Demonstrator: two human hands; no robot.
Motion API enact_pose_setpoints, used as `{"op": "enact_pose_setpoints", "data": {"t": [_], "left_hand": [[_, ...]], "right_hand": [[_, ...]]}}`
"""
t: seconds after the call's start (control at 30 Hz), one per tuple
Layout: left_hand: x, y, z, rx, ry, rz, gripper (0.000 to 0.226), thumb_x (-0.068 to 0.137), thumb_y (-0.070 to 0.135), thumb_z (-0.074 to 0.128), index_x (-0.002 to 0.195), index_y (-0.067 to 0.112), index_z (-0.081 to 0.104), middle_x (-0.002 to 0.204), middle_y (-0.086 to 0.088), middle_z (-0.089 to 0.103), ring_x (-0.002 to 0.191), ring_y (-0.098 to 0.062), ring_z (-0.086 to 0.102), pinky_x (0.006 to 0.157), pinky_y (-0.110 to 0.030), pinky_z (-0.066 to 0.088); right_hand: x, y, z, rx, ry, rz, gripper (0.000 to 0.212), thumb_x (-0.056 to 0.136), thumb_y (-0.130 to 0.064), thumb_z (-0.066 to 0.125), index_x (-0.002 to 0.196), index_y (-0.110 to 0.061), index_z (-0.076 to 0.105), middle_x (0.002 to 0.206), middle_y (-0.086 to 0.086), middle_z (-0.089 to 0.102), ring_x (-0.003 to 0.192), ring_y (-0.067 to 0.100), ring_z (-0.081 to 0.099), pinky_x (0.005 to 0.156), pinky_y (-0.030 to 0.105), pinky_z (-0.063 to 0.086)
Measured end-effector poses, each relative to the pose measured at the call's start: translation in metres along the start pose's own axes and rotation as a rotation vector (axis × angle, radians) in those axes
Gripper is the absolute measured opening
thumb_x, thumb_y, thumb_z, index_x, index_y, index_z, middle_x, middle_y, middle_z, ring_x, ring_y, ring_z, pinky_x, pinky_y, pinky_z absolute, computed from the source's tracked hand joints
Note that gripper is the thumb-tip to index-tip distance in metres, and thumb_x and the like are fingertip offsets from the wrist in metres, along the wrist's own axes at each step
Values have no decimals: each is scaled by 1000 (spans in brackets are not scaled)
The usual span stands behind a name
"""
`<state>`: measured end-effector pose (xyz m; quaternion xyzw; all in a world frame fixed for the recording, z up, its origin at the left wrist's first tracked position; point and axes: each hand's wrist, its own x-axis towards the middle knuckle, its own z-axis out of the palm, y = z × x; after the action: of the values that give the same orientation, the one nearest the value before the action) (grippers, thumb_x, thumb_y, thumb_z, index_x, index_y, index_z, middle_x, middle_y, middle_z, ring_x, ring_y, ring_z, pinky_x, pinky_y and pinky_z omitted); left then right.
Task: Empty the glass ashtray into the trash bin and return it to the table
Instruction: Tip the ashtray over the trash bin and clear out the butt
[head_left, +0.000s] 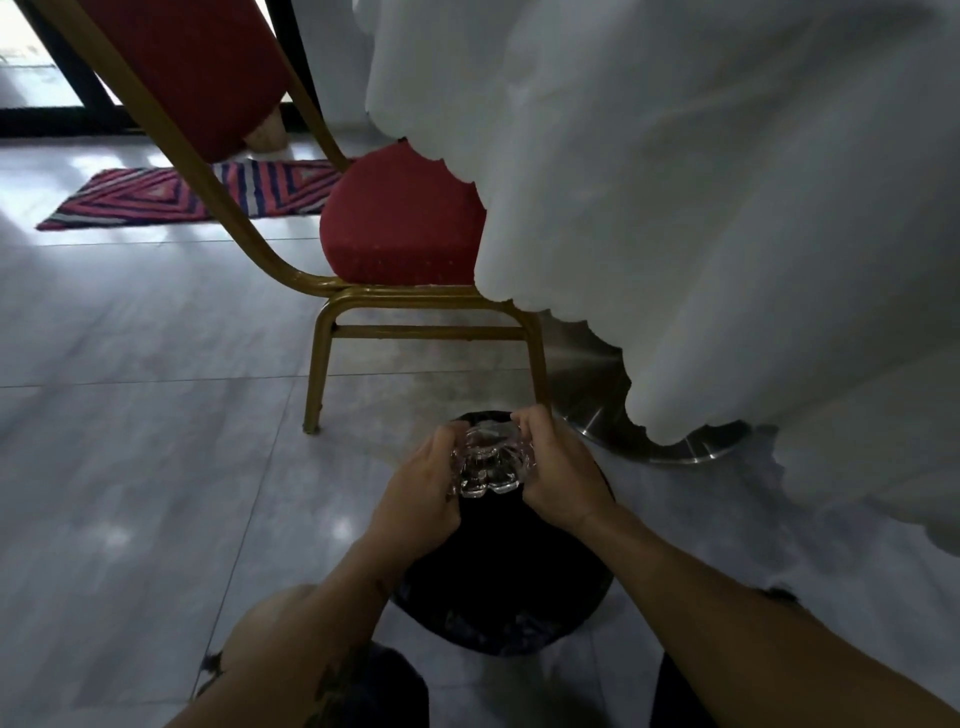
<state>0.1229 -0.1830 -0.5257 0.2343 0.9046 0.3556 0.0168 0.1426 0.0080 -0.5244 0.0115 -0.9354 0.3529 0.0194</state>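
Note:
The clear glass ashtray (488, 460) is held between both hands, tipped over above the black trash bin (501, 582) on the floor. My left hand (421, 493) grips its left side and my right hand (558, 467) grips its right side and far rim. The bin's inside is dark, so I cannot see what lies in it. The table is covered by a white scalloped cloth (727, 208) that hangs down at the right.
A red padded chair with a gold frame (400, 228) stands just behind the bin. The table's round metal base (597, 415) sits on the grey tiled floor at the right. A striped rug (171, 195) lies at the far left.

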Motion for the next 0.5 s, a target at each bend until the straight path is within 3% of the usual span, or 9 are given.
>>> {"op": "enact_pose_setpoints", "data": {"t": [0.1, 0.17, 0.23, 0.33, 0.5], "left_hand": [[-6, -4, 2, 113, -29, 62, 66, 83, 26, 40, 145, 5, 37, 140, -13, 55, 129, -26, 51, 105, -35, 45], [-8, -6, 0, 184, -50, 93, 73, 84, 34, 34, 150, 2, 32, 150, -15, 47, 139, -27, 43, 112, -42, 41], [-8, -7, -1, 237, -63, 134, 72, 86, 33, 31, 150, 0, 31, 151, -17, 44, 141, -29, 41, 114, -41, 39], [-5, -8, -3, 311, -58, 221, 65, 84, 17, 32, 146, -3, 36, 146, -20, 50, 136, -34, 47, 107, -41, 46], [-2, -13, -3, 394, -77, 309, 60, 81, 3, 33, 140, -5, 43, 146, -19, 51, 137, -33, 46, 106, -38, 47]], "right_hand": [[-3, 0, -1, -52, -27, -26, 49, 80, -9, 69, 123, -13, 47, 112, 10, 65, 103, 31, 62, 85, 47, 54], [-5, 2, 0, -74, -57, -41, 59, 79, -8, 73, 131, -16, 45, 120, 9, 64, 111, 29, 62, 91, 43, 55], [-5, 6, 3, -99, -85, -51, 67, 78, -10, 74, 136, -20, 41, 126, 8, 64, 115, 31, 62, 94, 45, 55], [-6, 12, 6, -127, -94, -67, 70, 78, -11, 75, 136, -22, 39, 122, 7, 63, 110, 31, 63, 91, 47, 56], [-8, 18, 7, -152, -64, -206, 60, 77, -8, 74, 126, -24, 43, 129, 2, 53, 112, 28, 59, 88, 45, 56]]}}
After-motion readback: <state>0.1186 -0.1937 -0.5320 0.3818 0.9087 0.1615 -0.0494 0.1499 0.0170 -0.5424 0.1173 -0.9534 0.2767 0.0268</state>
